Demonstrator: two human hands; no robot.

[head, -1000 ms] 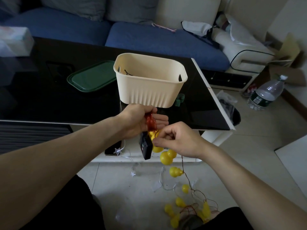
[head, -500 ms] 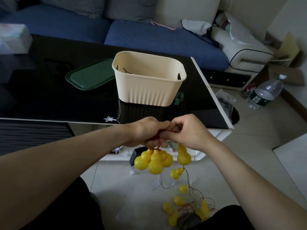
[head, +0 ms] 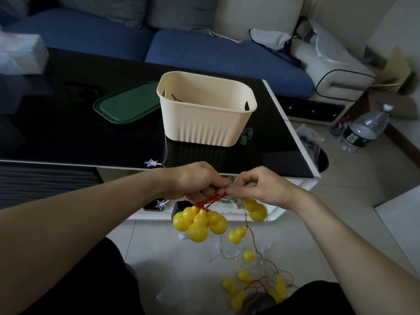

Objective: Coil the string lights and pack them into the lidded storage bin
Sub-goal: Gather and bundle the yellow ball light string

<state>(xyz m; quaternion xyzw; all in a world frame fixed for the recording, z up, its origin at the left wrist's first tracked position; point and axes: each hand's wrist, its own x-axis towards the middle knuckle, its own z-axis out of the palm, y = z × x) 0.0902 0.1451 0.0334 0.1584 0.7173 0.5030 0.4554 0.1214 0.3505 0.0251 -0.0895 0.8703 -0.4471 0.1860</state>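
Note:
My left hand (head: 197, 181) grips the gathered red wire of the string lights, and a bunch of yellow gourd bulbs (head: 200, 222) hangs below it. Touching it on the right, my right hand (head: 256, 187) pinches the same wire, with one more gourd bulb (head: 258, 210) dangling under it. The rest of the string (head: 247, 278) trails down to the floor in a loose tangle. The cream storage bin (head: 205, 112) stands open on the black table (head: 68, 137) just beyond my hands. Its green lid (head: 127, 103) lies flat to the bin's left.
A second string with white star lights (head: 151, 163) hangs over the table's front edge and down to the lower shelf. A plastic water bottle (head: 363, 128) stands on the floor at right. A blue sofa (head: 204, 51) runs behind the table. A tissue pack (head: 20, 53) sits far left.
My hands have come together below the table edge. The gourd bulbs are now bunched under my left hand, and the black battery box that hung from it has dropped out of my grip.

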